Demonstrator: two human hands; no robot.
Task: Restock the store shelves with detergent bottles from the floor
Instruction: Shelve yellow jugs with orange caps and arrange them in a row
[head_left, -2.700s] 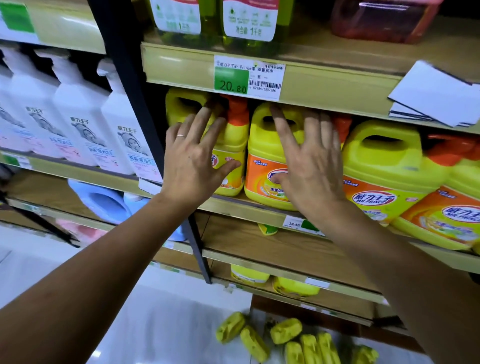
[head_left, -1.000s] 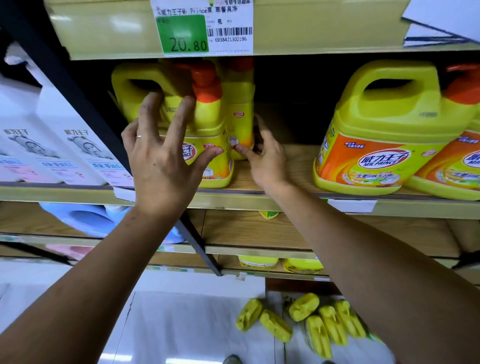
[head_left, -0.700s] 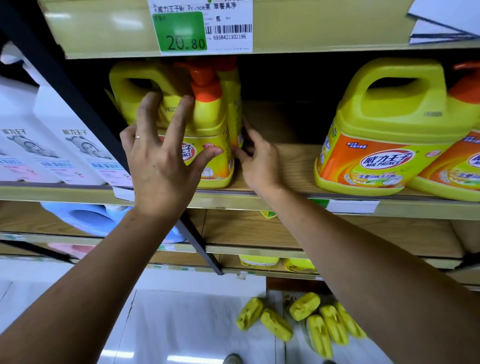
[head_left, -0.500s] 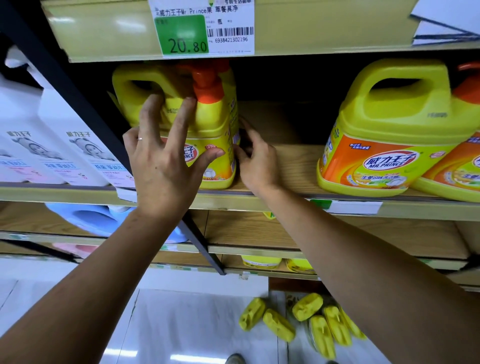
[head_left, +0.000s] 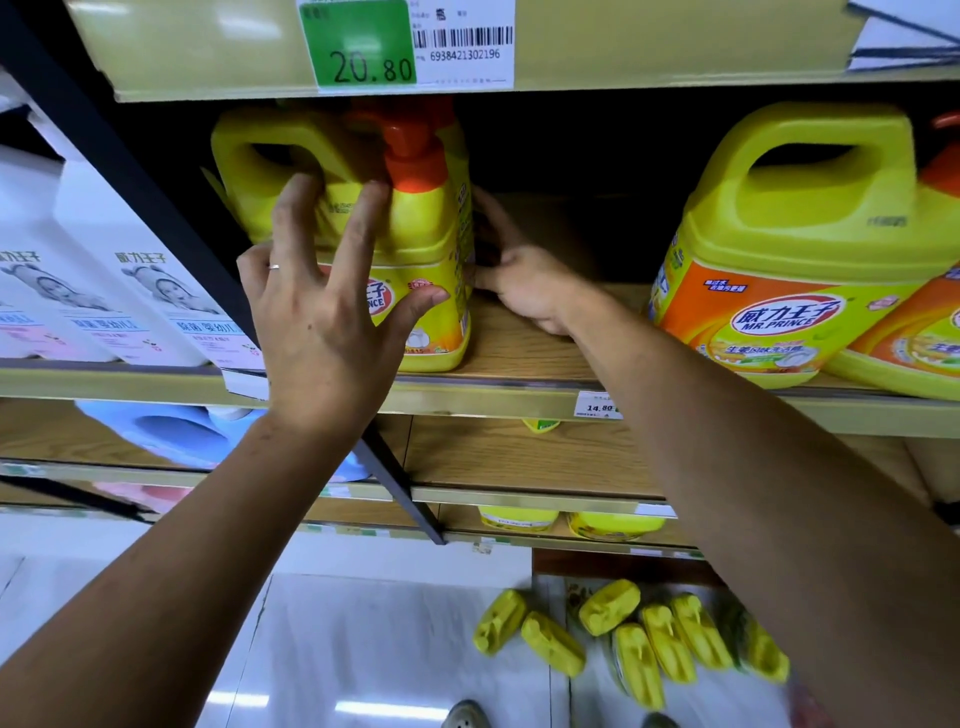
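Landmark: the green price tag reading 20.80, stuck on the pale shelf edge above.
Task thing: a squat yellow plastic detergent jug with a moulded carry handle, an orange pump cap and a yellow-orange label.
Where it is: upright on the wooden shelf board, directly below the price tag, at the left end of the bay.
Behind it: a bit more orange cap shows just behind its own; I cannot tell more.
My left hand: fingers spread and straight, flat against the jug's front, thumb on the label; it grips nothing.
My right hand: laid along the jug's right side, thumb touching it and fingers reaching back; they look extended, not wrapped round it.
Same jugs, below and right of the tag: two, a whole one and one cut by the frame edge.
Yellow bottles on the floor, far below the tag: six plain, a seventh blurred, all lying down.
White bottles, below and left of the tag: three show.
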